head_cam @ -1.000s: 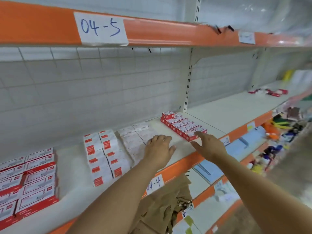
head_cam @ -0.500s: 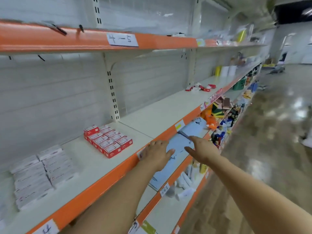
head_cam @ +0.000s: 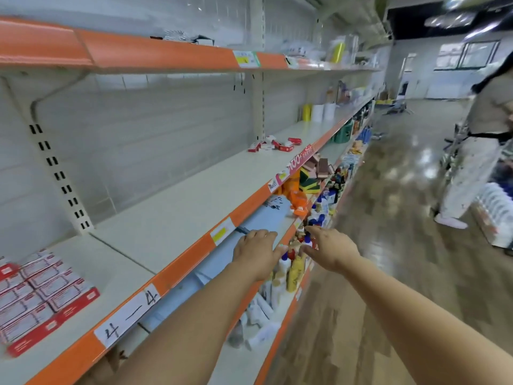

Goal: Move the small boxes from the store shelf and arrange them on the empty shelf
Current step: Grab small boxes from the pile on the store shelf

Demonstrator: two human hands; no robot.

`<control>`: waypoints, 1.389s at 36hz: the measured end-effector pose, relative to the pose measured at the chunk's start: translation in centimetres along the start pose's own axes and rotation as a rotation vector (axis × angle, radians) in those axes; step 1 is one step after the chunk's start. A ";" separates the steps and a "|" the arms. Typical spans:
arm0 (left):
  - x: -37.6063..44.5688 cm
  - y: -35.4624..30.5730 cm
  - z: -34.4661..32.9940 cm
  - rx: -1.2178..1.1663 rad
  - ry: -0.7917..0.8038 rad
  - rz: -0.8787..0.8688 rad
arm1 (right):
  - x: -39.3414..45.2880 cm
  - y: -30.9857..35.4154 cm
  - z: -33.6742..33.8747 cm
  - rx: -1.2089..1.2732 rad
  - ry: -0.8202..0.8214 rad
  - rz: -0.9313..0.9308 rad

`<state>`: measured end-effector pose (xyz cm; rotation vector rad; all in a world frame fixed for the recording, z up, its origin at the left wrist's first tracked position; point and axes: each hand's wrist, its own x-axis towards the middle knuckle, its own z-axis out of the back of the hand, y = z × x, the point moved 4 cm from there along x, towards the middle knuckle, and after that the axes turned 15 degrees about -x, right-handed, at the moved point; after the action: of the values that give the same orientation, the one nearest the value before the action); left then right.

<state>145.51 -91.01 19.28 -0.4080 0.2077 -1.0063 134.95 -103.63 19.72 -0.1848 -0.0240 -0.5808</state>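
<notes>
Orange edging: an orange front strip [head_cam: 183,262] is seen along the middle shelf [head_cam: 194,207], with a handwritten paper label [head_cam: 127,315] stuck on it low on the left.
Arranged boxes: a tidy block of small red-and-white boxes [head_cam: 41,295] is laid flat in rows on the middle shelf at the far left, close to the front strip.
Loose boxes: a scattered pile of small red-and-white boxes [head_cam: 274,144] is seen further along the same shelf, well apart from the tidy block; how they are stacked cannot be told.
Left hand: the left hand [head_cam: 256,252] is held out in front of the shelf edge, palm down, fingers loosely spread, nothing gripped.
Right hand: the right hand [head_cam: 331,250] is stretched forward just beside the left, fingers relaxed and slightly parted, nothing held.
Lower shelf: pale blue sheets [head_cam: 261,220] and a crowd of bottles [head_cam: 294,270] are kept on the shelves below the hands.
Upper shelf: a second orange-edged shelf [head_cam: 155,51] is fixed above.
Aisle: a glossy wooden floor [head_cam: 388,245] is seen on the right, where another person [head_cam: 477,151] is standing.
</notes>
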 end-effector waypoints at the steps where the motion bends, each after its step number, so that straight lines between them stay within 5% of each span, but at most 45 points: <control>1: 1.3 0.0 -0.1 0.000 0.000 -0.009 | 0.9 -0.5 -0.2 -0.006 0.000 -0.002; 23: 29.4 2.9 3.0 0.054 -0.060 -0.132 | 24.6 -10.4 -1.5 -0.028 0.027 -0.147; 50: 59.8 -2.1 1.5 0.042 -0.214 0.111 | 53.3 -28.6 -5.3 -0.010 -0.076 0.048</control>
<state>175.72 -142.57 22.51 -0.4577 0.0158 -0.8498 163.68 -156.99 23.30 -0.2168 -0.0900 -0.5259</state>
